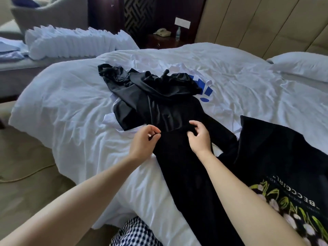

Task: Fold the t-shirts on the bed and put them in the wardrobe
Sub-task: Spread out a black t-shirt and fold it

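Black cloth is caught in both sets of fingers. The left hand [144,139] has its fingers [154,129] curled, with thumb and forefinger pinched together on the left edge of a long black garment [179,166]. The right hand [198,135] lies on top of the same cloth, its fingers bent down and bunching a small fold, the thumb spread apart. Both hands sit about halfway along the garment, which stretches from the near edge of the bed [67,103] towards its middle.

Its far end touches a shiny black garment [150,89] lying crumpled in a heap. Under that heap lies a white t-shirt [215,86] with a blue print, partly covered. To the right, beside the right forearm, a black printed t-shirt [275,153] is spread flat, its lettering and flowers near the lower edge of the view.

A white duvet, creased, covers the bed, and a white pillow [301,66] rests by the padded headboard [257,23]. Beyond, a dark nightstand [159,41] carries a telephone [162,32] and a water bottle [178,33]. To the left, a row of folded white cloths [76,41] rests on a second bed. Checked fabric [136,231] shows at the bottom.
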Action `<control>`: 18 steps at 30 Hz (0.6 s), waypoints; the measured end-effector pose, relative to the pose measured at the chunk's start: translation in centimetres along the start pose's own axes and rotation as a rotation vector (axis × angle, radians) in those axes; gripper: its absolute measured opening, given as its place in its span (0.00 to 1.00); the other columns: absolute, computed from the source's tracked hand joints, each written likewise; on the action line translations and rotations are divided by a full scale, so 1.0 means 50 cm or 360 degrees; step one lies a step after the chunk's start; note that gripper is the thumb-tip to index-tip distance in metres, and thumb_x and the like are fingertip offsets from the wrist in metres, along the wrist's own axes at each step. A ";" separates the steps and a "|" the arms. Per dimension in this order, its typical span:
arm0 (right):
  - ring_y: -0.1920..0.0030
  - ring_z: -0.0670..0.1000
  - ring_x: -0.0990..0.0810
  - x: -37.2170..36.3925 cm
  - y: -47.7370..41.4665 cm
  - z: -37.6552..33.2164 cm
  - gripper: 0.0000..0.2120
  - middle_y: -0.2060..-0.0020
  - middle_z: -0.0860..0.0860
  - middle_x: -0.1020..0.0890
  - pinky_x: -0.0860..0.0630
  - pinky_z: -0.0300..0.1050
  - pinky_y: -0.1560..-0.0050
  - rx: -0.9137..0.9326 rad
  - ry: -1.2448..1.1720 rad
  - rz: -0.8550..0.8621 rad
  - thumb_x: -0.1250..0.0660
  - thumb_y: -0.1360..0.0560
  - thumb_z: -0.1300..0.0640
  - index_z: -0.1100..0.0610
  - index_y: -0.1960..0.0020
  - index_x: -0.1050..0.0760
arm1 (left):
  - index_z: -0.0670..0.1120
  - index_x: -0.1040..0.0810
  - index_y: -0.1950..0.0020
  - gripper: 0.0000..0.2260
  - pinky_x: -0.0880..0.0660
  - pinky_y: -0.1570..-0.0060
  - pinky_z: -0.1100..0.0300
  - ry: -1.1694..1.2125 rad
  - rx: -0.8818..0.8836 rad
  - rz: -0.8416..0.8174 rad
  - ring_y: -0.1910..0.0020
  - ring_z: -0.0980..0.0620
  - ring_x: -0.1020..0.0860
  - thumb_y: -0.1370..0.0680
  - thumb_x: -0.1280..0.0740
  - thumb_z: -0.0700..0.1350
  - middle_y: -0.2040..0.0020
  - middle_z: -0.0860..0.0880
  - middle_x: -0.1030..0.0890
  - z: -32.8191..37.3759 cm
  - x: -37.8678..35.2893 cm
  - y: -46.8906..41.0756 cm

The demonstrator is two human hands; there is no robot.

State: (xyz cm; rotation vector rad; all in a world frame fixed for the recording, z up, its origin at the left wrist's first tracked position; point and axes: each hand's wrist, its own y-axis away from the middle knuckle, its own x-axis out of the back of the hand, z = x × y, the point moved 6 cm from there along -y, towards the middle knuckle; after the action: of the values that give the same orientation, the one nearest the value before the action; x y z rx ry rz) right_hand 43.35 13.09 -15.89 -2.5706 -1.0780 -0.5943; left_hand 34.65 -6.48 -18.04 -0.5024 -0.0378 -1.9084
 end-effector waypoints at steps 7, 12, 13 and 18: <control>0.34 0.46 0.29 -0.048 -0.011 0.071 0.20 0.35 0.47 0.26 0.31 0.40 0.40 0.0112 0.0331 0.0068 0.37 0.22 0.60 0.49 0.32 0.29 | 0.54 0.21 0.49 0.04 0.31 0.62 0.67 -0.0526 -0.0394 -0.0106 0.54 0.62 0.27 0.21 0.34 0.46 0.51 0.62 0.27 -0.051 -0.034 0.021; 0.41 0.47 0.26 -0.053 0.001 0.077 0.15 0.43 0.47 0.24 0.27 0.43 0.44 0.0246 0.0395 0.0261 0.35 0.23 0.59 0.53 0.37 0.28 | 0.55 0.17 0.47 0.06 0.37 0.66 0.71 -0.0625 -0.0486 -0.0037 0.59 0.60 0.26 0.21 0.33 0.47 0.54 0.58 0.24 -0.061 -0.042 0.023; 0.44 0.47 0.26 -0.050 0.002 0.075 0.12 0.45 0.47 0.24 0.27 0.43 0.46 0.0249 0.0371 0.0285 0.34 0.24 0.59 0.54 0.41 0.28 | 0.55 0.17 0.47 0.06 0.37 0.66 0.72 -0.0631 -0.0481 -0.0042 0.59 0.60 0.26 0.21 0.33 0.47 0.54 0.58 0.24 -0.061 -0.042 0.022; 0.40 0.53 0.26 -0.038 0.030 0.057 0.04 0.39 0.50 0.27 0.30 0.43 0.48 0.0244 0.0732 -0.0035 0.36 0.22 0.55 0.55 0.50 0.25 | 0.57 0.18 0.42 0.11 0.28 0.61 0.62 -0.0676 -0.0305 -0.0210 0.54 0.58 0.24 0.21 0.36 0.55 0.52 0.59 0.25 -0.047 -0.043 0.028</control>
State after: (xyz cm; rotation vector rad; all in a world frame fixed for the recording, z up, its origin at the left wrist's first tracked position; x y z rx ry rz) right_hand 43.99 12.10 -19.43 -2.1434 -0.9480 -1.0037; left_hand 35.79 -5.76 -21.23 -1.0521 -0.1695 -1.9111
